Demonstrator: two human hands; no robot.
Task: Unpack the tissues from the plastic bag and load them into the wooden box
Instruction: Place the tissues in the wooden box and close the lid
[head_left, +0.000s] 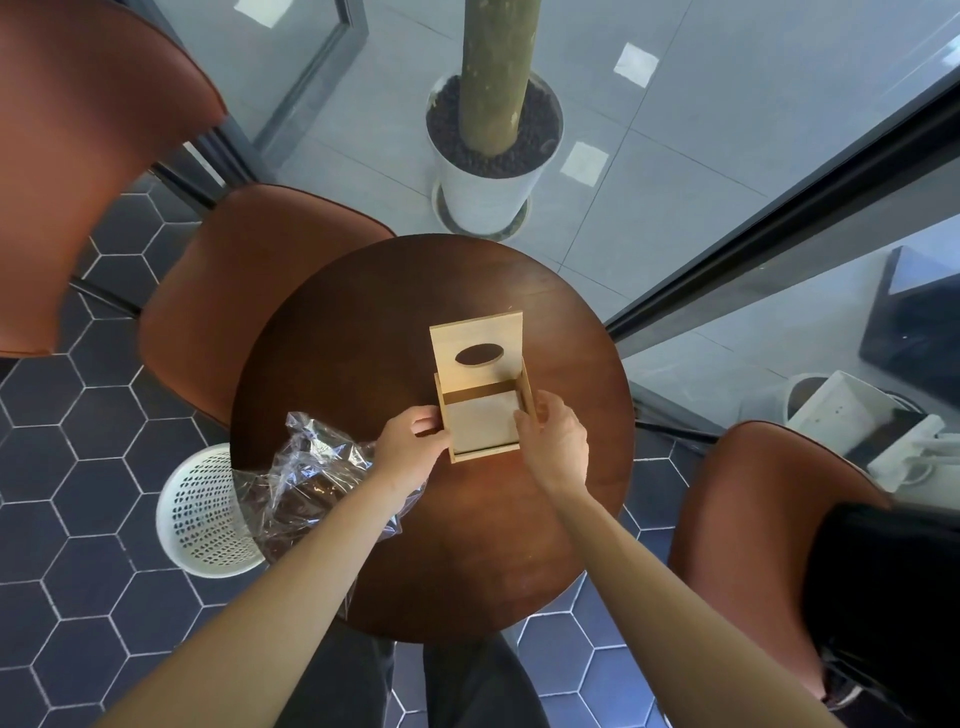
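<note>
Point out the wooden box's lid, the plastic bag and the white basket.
lid (477, 354): head view, on the pale board by the oval slot.
plastic bag (317, 457): head view, on the crumpled clear film left of the left forearm.
white basket (200, 512): head view, on its perforated wall.

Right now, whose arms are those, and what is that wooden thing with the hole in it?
Those arms belong to a person wearing a camera on their head, so you look down just as they do. On the round dark brown wooden table stands a small light wooden tissue box. Its sliding lid with an oval hole is pushed back, and a white stack of tissues lies inside. The left hand grips the box's left side; the right hand holds its right side. A crumpled clear plastic bag lies beside the left arm.
</note>
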